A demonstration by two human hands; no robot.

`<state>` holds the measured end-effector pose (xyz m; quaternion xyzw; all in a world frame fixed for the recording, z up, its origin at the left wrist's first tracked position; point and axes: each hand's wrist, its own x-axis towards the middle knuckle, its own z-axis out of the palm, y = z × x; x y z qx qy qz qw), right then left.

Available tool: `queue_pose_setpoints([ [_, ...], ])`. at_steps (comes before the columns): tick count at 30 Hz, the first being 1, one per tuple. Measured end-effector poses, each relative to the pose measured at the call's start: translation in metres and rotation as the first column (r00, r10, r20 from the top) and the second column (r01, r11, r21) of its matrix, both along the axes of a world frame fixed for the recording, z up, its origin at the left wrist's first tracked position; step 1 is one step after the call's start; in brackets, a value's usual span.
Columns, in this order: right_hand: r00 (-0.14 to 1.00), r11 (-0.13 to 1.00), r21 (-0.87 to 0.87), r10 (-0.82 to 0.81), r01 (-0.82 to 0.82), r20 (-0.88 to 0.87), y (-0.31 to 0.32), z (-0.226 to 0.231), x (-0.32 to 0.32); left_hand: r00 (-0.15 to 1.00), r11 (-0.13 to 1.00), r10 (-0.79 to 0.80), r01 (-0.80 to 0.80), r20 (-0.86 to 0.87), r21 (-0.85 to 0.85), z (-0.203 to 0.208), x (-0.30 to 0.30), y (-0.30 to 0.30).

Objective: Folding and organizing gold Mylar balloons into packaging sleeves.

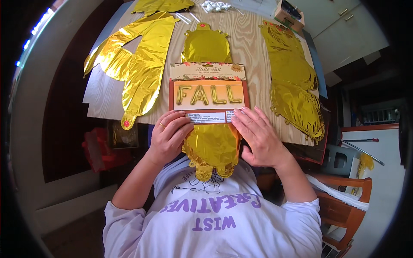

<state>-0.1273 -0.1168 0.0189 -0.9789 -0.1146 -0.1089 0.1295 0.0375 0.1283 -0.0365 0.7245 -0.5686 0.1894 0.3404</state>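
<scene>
A flat cardboard package (209, 105), with an orange picture of gold letter balloons and a hang hole at its top, lies across a flat gold foil balloon (214, 142). That balloon's near end hangs past the table edge toward my shirt, and the card hides its middle. At the card's lower left corner, my left hand (168, 133) has its fingers bent together over the edge; its thumb is hard to see. My right hand (260, 137) lies on the lower right corner, fingers stretched out and thumb apart below the card.
Flat gold foil letters lie on the wood-grain table (249, 47): an A-shaped balloon (148, 64) at left and another balloon (294, 77) at right. White sticks (184, 18), a white clump (215, 6) and a small box (289, 16) are at the back. A wooden chair (348, 206) stands right.
</scene>
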Motion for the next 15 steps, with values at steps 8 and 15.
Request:
queue_pose_setpoints([
  [8,0.939,0.982,-0.143,-0.068,0.123,0.336,0.012,-0.041,-0.003,0.997,0.997,-0.076,0.076,0.034,0.015,0.004,0.001,0.009],
  [15,0.939,0.994,-0.032,-0.084,0.1,0.334,0.01,-0.035,0.0,0.997,0.996,-0.076,0.075,0.025,0.037,0.014,0.007,0.013],
])
